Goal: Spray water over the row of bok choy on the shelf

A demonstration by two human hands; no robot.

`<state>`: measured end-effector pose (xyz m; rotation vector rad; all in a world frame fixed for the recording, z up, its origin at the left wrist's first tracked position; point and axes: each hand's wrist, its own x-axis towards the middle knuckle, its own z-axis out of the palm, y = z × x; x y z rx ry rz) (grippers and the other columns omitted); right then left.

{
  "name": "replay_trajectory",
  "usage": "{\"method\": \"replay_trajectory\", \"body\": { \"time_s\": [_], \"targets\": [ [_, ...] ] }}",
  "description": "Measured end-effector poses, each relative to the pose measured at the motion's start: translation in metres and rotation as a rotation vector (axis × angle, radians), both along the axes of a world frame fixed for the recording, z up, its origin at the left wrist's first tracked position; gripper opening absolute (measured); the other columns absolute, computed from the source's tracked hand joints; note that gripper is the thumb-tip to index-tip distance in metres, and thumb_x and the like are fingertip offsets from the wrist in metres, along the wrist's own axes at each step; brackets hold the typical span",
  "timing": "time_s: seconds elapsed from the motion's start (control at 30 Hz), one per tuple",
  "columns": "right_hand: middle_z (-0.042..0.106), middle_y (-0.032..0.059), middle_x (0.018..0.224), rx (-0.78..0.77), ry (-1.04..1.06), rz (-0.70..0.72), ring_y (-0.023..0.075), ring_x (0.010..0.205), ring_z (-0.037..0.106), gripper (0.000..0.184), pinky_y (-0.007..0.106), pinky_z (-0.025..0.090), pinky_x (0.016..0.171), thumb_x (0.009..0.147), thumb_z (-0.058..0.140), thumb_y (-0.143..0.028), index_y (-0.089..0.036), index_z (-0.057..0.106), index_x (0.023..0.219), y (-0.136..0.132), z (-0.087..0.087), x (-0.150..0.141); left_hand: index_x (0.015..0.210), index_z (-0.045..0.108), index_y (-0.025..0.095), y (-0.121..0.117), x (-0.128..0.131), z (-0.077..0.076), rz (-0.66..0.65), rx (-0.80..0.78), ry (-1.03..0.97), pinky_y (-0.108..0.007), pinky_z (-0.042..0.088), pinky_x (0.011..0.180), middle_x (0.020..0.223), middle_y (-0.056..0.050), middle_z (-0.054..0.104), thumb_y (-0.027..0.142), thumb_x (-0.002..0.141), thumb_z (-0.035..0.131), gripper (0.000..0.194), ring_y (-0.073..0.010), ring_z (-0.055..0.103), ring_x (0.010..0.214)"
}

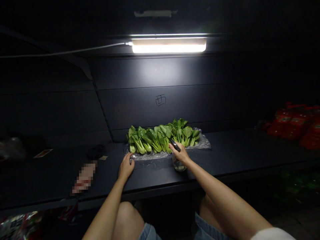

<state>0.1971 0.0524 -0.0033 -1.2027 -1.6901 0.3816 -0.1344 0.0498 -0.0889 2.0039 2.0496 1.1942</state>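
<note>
Several heads of bok choy (156, 138) lie side by side in a row, leaves toward the back panel and pale stems toward me. Under them is a crinkled clear plastic sheet (203, 142), which shows along the front and at the right end. My right hand (181, 154) is closed around a spray bottle (180, 165) with a black trigger head and a clear body, just in front of the stems. At the sheet's front left corner, my left hand (127, 166) has its fingers curled on the plastic, beside the leftmost stem.
The dark shelf (232, 150) has a back panel (130, 103) with a handwritten character. A lit lamp (168, 45) hangs above, its white cable (75, 51) running left. Red bottles (291, 121) stand far right. A pixelated item (85, 176) and a card (43, 153) lie left.
</note>
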Motion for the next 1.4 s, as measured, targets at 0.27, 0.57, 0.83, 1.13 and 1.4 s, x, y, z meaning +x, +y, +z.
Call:
{"method": "replay_trajectory", "body": {
  "time_s": [0.27, 0.57, 0.83, 1.13, 1.4],
  "targets": [
    [0.059, 0.0013, 0.063, 0.012, -0.001, 0.069, 0.0167, 0.061, 0.055, 0.042, 0.026, 0.039, 0.059, 0.087, 0.045, -0.056, -0.022, 0.053, 0.064, -0.002, 0.003, -0.022, 0.120, 0.060, 0.016, -0.008, -0.018, -0.003, -0.013, 0.036, -0.001, -0.044, 0.038, 0.116, 0.135, -0.013, 0.059, 0.022, 0.081, 0.047, 0.042, -0.0259, 0.051, 0.132],
    [0.058, 0.0010, 0.064, -0.002, -0.014, 0.123, 0.0172, 0.062, 0.054, 0.041, 0.027, 0.037, 0.059, 0.087, 0.044, -0.057, -0.023, 0.049, 0.065, -0.003, 0.000, -0.045, 0.121, 0.060, 0.016, -0.014, -0.021, -0.006, 0.025, 0.044, -0.030, -0.043, 0.041, 0.113, 0.135, -0.014, 0.058, 0.021, 0.082, 0.046, 0.041, -0.0263, 0.053, 0.130],
    [0.063, 0.0023, 0.068, 0.009, -0.040, 0.160, 0.0184, 0.066, 0.058, 0.041, 0.026, 0.039, 0.061, 0.088, 0.046, -0.056, -0.022, 0.057, 0.068, -0.004, -0.003, -0.054, 0.120, 0.060, 0.015, -0.014, -0.021, -0.005, 0.030, 0.049, -0.054, -0.041, 0.042, 0.113, 0.132, -0.014, 0.060, 0.021, 0.083, 0.045, 0.041, -0.0250, 0.055, 0.127],
    [0.061, 0.0007, 0.067, 0.022, -0.026, 0.201, 0.0170, 0.064, 0.057, 0.041, 0.025, 0.038, 0.060, 0.089, 0.048, -0.056, -0.021, 0.057, 0.069, -0.007, -0.003, -0.075, 0.120, 0.059, 0.014, -0.016, -0.020, -0.003, 0.038, 0.052, -0.072, -0.041, 0.043, 0.112, 0.130, -0.014, 0.062, 0.020, 0.083, 0.045, 0.041, -0.0252, 0.057, 0.125],
    [0.063, 0.0011, 0.071, 0.024, -0.036, 0.230, 0.0176, 0.068, 0.060, 0.038, 0.025, 0.040, 0.063, 0.090, 0.048, -0.053, -0.021, 0.059, 0.073, -0.008, -0.003, -0.091, 0.120, 0.060, 0.014, -0.015, -0.022, -0.004, 0.042, 0.060, -0.098, -0.040, 0.043, 0.111, 0.128, -0.013, 0.063, 0.020, 0.083, 0.045, 0.040, -0.0248, 0.057, 0.124]
  ]
}}
